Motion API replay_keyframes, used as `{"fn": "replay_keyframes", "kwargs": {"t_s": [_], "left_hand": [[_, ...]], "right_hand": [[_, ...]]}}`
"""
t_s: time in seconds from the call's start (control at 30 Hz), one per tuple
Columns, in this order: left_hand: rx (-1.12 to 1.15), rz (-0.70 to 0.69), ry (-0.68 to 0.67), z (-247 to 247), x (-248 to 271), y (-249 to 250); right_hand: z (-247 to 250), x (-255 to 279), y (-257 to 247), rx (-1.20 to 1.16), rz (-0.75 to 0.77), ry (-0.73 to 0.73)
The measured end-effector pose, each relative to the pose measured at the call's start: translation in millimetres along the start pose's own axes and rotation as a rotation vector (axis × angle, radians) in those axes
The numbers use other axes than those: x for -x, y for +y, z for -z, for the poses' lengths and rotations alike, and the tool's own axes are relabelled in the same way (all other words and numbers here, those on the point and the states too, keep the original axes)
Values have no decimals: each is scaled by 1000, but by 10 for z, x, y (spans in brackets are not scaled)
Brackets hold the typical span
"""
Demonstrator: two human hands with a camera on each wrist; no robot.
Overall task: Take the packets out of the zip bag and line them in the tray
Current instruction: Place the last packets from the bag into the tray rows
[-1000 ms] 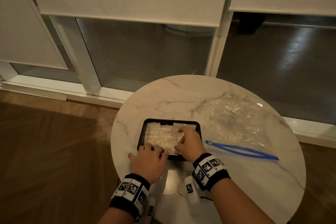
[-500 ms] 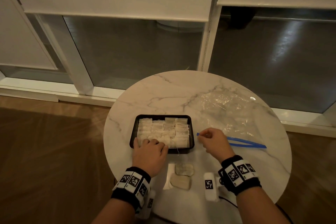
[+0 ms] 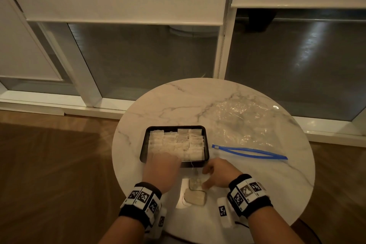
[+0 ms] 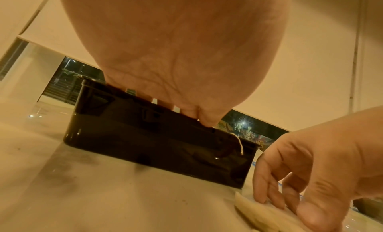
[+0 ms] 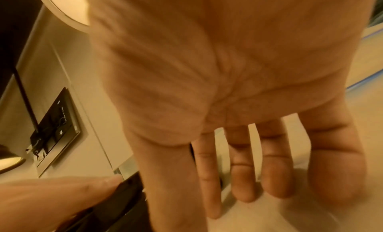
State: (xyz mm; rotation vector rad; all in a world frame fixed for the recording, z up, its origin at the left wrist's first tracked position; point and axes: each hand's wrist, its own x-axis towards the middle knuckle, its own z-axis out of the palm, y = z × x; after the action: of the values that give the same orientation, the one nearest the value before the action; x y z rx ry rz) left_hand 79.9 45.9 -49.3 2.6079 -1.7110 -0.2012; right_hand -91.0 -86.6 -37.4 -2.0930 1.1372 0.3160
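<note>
A black tray [image 3: 206,144] on the round marble table holds rows of white packets [image 3: 176,141]. My left hand [image 3: 162,165] rests over the tray's near rim, and in the left wrist view its fingers [image 4: 186,111] reach down inside past the tray's wall [image 4: 145,142]. Two loose packets lie in front of the tray, a farther packet [image 3: 195,183] and a nearer packet [image 3: 195,198]. My right hand [image 3: 214,174] has straight fingers [image 4: 263,186] whose tips touch the farther packet [image 4: 261,211]. The clear zip bag [image 3: 245,123] with its blue zip [image 3: 249,152] lies flat to the right.
The table edge [image 3: 118,164] drops off to a wooden floor on the left. White window frames and lowered blinds stand behind the table. A thread hangs over the tray's near rim [image 4: 301,145].
My right hand left the zip's end and came back toward me, down onto the loose packet in front of the tray. My left hand stayed at the tray's near rim.
</note>
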Motion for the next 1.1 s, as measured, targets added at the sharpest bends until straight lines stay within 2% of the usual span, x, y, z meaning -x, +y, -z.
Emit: {"fn": "replay_keyframes", "kwargs": {"t_s": [0.2,0.53,0.63,0.87,1.0,1.1], "left_hand": [[19,9,-38,-1,-9,-16],[80,-25,-5,32,24,-21],[179,-58,59,67,59,2],[488,-244,277,189,102,151],[708,-236,227,338,129,309],[810,-216,151,374,122,403]], "right_hand": [[-77,28,-58,33,-13,53],[-35,52,-51,63,8,41],[71,111,-34,54,24,37],[427,370,-88,-27,130,13],[579,448,-116,-141,191,41],[626,486,-151,-239,297,74]]}}
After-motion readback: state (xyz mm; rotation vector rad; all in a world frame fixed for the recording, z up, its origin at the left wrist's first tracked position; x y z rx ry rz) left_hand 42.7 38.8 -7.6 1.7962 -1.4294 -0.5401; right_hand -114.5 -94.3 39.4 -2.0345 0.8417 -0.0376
